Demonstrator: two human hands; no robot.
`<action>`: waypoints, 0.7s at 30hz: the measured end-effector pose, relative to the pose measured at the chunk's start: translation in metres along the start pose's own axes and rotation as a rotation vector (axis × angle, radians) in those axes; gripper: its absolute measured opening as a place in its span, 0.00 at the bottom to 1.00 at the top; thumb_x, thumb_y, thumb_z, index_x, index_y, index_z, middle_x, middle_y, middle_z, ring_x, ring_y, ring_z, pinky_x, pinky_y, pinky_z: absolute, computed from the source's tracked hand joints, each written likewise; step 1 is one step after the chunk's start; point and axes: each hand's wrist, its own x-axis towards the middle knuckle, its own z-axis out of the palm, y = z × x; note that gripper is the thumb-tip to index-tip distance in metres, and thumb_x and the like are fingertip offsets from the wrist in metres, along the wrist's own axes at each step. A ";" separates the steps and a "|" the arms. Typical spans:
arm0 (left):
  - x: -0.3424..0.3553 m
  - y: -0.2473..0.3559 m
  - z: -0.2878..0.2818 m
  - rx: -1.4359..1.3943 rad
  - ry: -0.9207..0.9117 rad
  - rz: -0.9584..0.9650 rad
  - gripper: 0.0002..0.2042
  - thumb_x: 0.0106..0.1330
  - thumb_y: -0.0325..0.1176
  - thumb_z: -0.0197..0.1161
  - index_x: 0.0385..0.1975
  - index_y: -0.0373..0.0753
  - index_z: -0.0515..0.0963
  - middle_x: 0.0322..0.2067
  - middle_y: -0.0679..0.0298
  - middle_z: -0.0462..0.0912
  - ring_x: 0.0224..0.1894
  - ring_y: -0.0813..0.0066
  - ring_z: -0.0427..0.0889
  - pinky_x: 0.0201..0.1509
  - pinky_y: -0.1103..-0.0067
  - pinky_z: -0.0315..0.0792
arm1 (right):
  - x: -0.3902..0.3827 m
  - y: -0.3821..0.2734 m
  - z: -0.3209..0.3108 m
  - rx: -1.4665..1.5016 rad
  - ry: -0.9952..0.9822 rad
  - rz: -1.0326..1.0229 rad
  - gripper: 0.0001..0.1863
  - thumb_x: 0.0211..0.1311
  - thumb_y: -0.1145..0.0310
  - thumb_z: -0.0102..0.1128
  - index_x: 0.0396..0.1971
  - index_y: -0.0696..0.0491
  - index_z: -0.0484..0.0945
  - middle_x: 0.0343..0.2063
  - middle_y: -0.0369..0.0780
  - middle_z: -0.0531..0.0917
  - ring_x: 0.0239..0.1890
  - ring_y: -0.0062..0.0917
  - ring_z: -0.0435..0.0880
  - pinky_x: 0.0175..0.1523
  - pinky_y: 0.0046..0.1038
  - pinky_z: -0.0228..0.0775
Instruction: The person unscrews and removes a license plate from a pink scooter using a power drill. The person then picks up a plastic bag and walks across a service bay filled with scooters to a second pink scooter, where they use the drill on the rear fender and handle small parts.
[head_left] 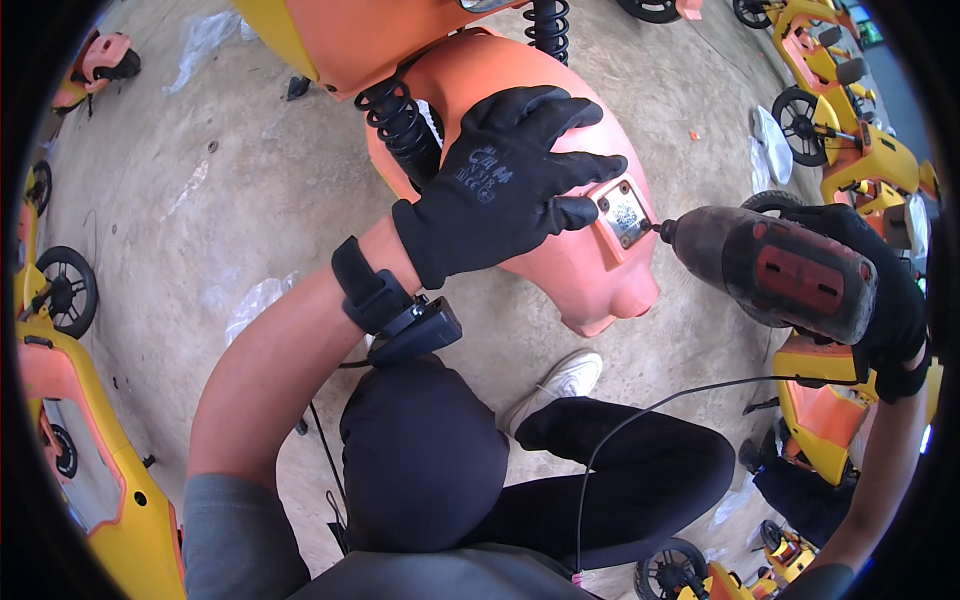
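A salmon-orange scooter rear fender (560,275) hangs in front of me below an orange body panel. Near its lower end sits a small metal plate (627,213) on a raised orange mount, with dark screws at its corners. My left hand (500,180), in a black glove, lies on the fender with fingers spread, their tips beside the plate. In my right hand (885,265), also gloved, is a dark and red cordless impact driver (775,265). Its bit points left, at the plate's lower right screw (645,226); whether it is touching I cannot tell. The driver's body hides most of my right fingers.
Black coil-spring shocks (400,120) flank the fender above. Yellow and orange scooters (865,165) line the right side, and more scooter frames (110,470) stand at left. Clear plastic wrapping (205,45) lies on the concrete floor (240,190). A black cable (640,410) crosses over my leg.
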 end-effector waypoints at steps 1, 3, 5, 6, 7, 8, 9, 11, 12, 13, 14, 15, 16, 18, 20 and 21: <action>0.001 0.001 0.001 -0.003 0.007 0.000 0.20 0.54 0.41 0.62 0.49 0.55 0.77 0.54 0.61 0.69 0.58 0.59 0.63 0.61 0.65 0.56 | -0.002 0.004 -0.002 0.034 -0.035 -0.005 0.37 0.32 0.67 0.77 0.48 0.57 0.72 0.43 0.42 0.74 0.43 0.31 0.77 0.50 0.27 0.68; 0.001 0.002 0.001 0.004 0.010 0.012 0.20 0.54 0.41 0.62 0.49 0.55 0.77 0.54 0.61 0.69 0.58 0.59 0.63 0.61 0.65 0.56 | -0.001 0.006 -0.004 0.076 -0.066 -0.014 0.39 0.31 0.66 0.78 0.50 0.57 0.71 0.44 0.41 0.74 0.45 0.29 0.76 0.53 0.26 0.68; 0.000 0.001 0.000 0.025 -0.003 0.017 0.20 0.54 0.41 0.62 0.49 0.55 0.77 0.54 0.62 0.69 0.58 0.60 0.63 0.61 0.65 0.55 | 0.003 0.008 -0.002 0.161 -0.081 0.024 0.39 0.32 0.66 0.77 0.51 0.57 0.70 0.45 0.41 0.75 0.46 0.28 0.77 0.54 0.27 0.67; 0.000 0.000 0.000 0.039 -0.026 0.006 0.20 0.54 0.41 0.62 0.49 0.55 0.77 0.54 0.62 0.69 0.58 0.60 0.63 0.61 0.65 0.55 | 0.004 0.013 0.001 0.194 -0.084 0.035 0.39 0.33 0.66 0.77 0.51 0.57 0.70 0.46 0.41 0.75 0.46 0.27 0.77 0.54 0.27 0.67; -0.001 -0.001 0.001 0.055 -0.053 -0.006 0.20 0.54 0.41 0.62 0.49 0.55 0.77 0.54 0.62 0.69 0.58 0.60 0.63 0.61 0.64 0.55 | 0.005 0.026 0.009 0.126 -0.085 -0.058 0.36 0.35 0.67 0.75 0.50 0.56 0.71 0.44 0.41 0.76 0.45 0.28 0.77 0.51 0.28 0.69; -0.004 -0.002 -0.003 0.061 -0.062 -0.011 0.20 0.54 0.41 0.62 0.49 0.55 0.77 0.54 0.62 0.69 0.58 0.60 0.63 0.61 0.64 0.55 | 0.010 0.030 0.011 0.115 -0.095 -0.089 0.36 0.35 0.67 0.75 0.50 0.56 0.71 0.44 0.41 0.76 0.45 0.28 0.77 0.51 0.28 0.69; -0.003 -0.002 -0.001 0.068 -0.062 -0.008 0.20 0.54 0.41 0.62 0.49 0.55 0.77 0.55 0.62 0.69 0.58 0.60 0.63 0.61 0.64 0.55 | 0.008 0.026 0.013 0.114 -0.103 -0.080 0.36 0.35 0.68 0.75 0.50 0.56 0.71 0.44 0.41 0.76 0.45 0.28 0.77 0.51 0.28 0.69; -0.002 -0.003 0.001 0.100 -0.075 -0.001 0.19 0.55 0.41 0.62 0.50 0.55 0.77 0.55 0.62 0.69 0.58 0.60 0.63 0.62 0.65 0.54 | 0.006 0.031 0.015 0.125 -0.106 -0.089 0.36 0.36 0.68 0.75 0.50 0.56 0.71 0.44 0.41 0.77 0.45 0.28 0.78 0.51 0.28 0.69; 0.001 -0.001 0.000 0.081 -0.065 0.015 0.19 0.55 0.41 0.62 0.50 0.55 0.77 0.55 0.62 0.69 0.58 0.60 0.63 0.62 0.65 0.54 | 0.000 0.027 0.009 0.113 -0.113 -0.076 0.35 0.36 0.68 0.75 0.50 0.56 0.71 0.44 0.41 0.77 0.45 0.28 0.78 0.51 0.29 0.69; 0.003 0.000 0.000 0.064 -0.062 0.020 0.19 0.55 0.41 0.61 0.50 0.54 0.77 0.55 0.61 0.69 0.58 0.60 0.63 0.62 0.65 0.53 | -0.002 0.020 0.006 0.108 -0.124 -0.064 0.35 0.36 0.68 0.75 0.50 0.56 0.71 0.44 0.41 0.77 0.45 0.28 0.78 0.51 0.29 0.69; 0.005 0.000 0.000 0.047 -0.060 0.023 0.19 0.56 0.41 0.61 0.50 0.53 0.76 0.55 0.61 0.70 0.58 0.60 0.62 0.63 0.65 0.52 | -0.005 0.017 0.002 0.104 -0.133 -0.048 0.35 0.36 0.68 0.75 0.50 0.56 0.71 0.44 0.41 0.77 0.45 0.28 0.78 0.52 0.29 0.69; 0.005 0.001 -0.001 0.058 -0.075 0.023 0.20 0.56 0.41 0.61 0.50 0.52 0.76 0.55 0.61 0.70 0.59 0.60 0.62 0.63 0.66 0.52 | -0.002 0.021 0.005 0.115 -0.130 -0.058 0.35 0.36 0.68 0.75 0.50 0.56 0.71 0.44 0.41 0.77 0.45 0.28 0.78 0.52 0.29 0.69; 0.006 0.001 -0.001 0.061 -0.084 0.022 0.20 0.56 0.41 0.61 0.50 0.52 0.76 0.55 0.61 0.70 0.59 0.60 0.62 0.63 0.66 0.52 | -0.001 0.024 0.007 0.126 -0.129 -0.067 0.35 0.36 0.69 0.74 0.50 0.56 0.71 0.44 0.41 0.77 0.45 0.28 0.78 0.52 0.29 0.69; 0.005 0.003 -0.003 0.053 -0.099 0.012 0.20 0.55 0.40 0.62 0.50 0.51 0.77 0.55 0.60 0.70 0.59 0.60 0.62 0.63 0.66 0.51 | -0.001 0.027 0.009 0.142 -0.127 -0.074 0.35 0.37 0.69 0.74 0.50 0.56 0.71 0.44 0.41 0.77 0.45 0.28 0.78 0.52 0.29 0.69; 0.005 0.002 -0.004 0.043 -0.121 -0.003 0.20 0.55 0.40 0.63 0.50 0.51 0.76 0.55 0.60 0.69 0.60 0.61 0.62 0.63 0.66 0.51 | 0.001 0.030 0.010 0.152 -0.125 -0.084 0.35 0.37 0.69 0.74 0.50 0.56 0.71 0.44 0.41 0.77 0.45 0.28 0.78 0.52 0.29 0.69; 0.005 0.002 -0.004 0.034 -0.135 -0.019 0.20 0.54 0.39 0.63 0.50 0.50 0.76 0.56 0.60 0.69 0.60 0.61 0.61 0.64 0.66 0.51 | 0.001 0.030 0.011 0.156 -0.127 -0.084 0.34 0.37 0.69 0.74 0.50 0.56 0.71 0.44 0.41 0.77 0.45 0.28 0.78 0.52 0.29 0.69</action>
